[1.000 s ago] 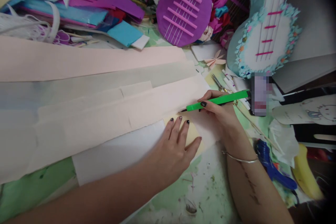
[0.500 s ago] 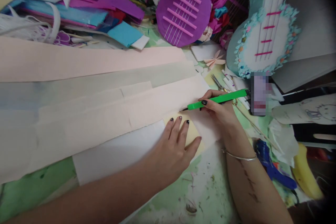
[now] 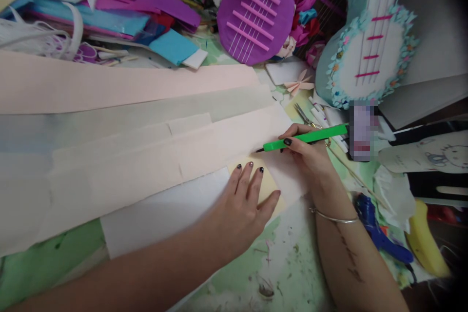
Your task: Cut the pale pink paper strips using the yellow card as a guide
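My right hand (image 3: 309, 153) grips a green craft knife (image 3: 305, 138), its dark tip touching the edge of a long pale pink foam sheet (image 3: 146, 156). My left hand (image 3: 243, 204) lies flat with fingers spread on a pale yellow card (image 3: 268, 183) and the white sheet (image 3: 161, 212) beneath the pink strip, just below the knife tip. A thin bracelet rings my right wrist.
Purple (image 3: 256, 14) and teal-white (image 3: 365, 53) foam guitar shapes stand at the back right. Coloured foam scraps (image 3: 109, 14) pile at the back left. Scissors (image 3: 305, 117), white sticks, a blue glue gun (image 3: 380, 236) and a yellow object (image 3: 426, 243) lie to the right. The green table surface (image 3: 278, 273) shows in front.
The knife tip has slid slightly to the right along the pink sheet's edge. My left hand has stayed in place.
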`<state>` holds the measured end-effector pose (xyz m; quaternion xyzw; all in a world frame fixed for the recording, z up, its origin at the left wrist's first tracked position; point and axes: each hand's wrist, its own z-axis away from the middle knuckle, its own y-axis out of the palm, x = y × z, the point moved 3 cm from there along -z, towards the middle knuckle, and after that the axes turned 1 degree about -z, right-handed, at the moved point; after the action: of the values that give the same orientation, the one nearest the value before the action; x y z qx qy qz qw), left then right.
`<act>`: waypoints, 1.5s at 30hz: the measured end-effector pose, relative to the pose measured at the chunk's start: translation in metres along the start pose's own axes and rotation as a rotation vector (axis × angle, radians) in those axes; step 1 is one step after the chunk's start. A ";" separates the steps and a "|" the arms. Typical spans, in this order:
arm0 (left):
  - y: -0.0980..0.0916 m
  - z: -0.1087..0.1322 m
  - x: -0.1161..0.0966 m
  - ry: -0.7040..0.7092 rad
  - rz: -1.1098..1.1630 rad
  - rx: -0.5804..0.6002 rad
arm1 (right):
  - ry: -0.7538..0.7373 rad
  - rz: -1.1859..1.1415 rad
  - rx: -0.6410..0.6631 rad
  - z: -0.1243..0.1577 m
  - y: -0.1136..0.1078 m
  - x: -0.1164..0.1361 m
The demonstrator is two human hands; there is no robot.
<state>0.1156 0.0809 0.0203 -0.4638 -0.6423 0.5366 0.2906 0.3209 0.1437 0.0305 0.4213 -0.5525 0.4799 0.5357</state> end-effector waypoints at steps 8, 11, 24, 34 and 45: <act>-0.002 0.000 0.000 0.003 -0.006 -0.008 | -0.038 -0.291 -0.052 -0.004 0.003 0.009; -0.002 -0.001 0.001 0.001 -0.010 -0.002 | -0.024 -0.330 -0.085 -0.003 0.014 0.012; 0.000 -0.001 -0.001 -0.004 -0.012 -0.039 | 0.058 -0.032 -0.041 0.015 0.044 0.009; 0.001 -0.001 -0.001 -0.010 -0.018 -0.059 | -0.017 0.169 -0.136 0.013 0.047 0.011; -0.001 -0.001 -0.001 -0.014 -0.016 -0.057 | -0.001 0.201 -0.132 0.011 0.046 0.008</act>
<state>0.1168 0.0811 0.0217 -0.4629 -0.6629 0.5192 0.2770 0.2733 0.1414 0.0349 0.3277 -0.6227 0.4935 0.5111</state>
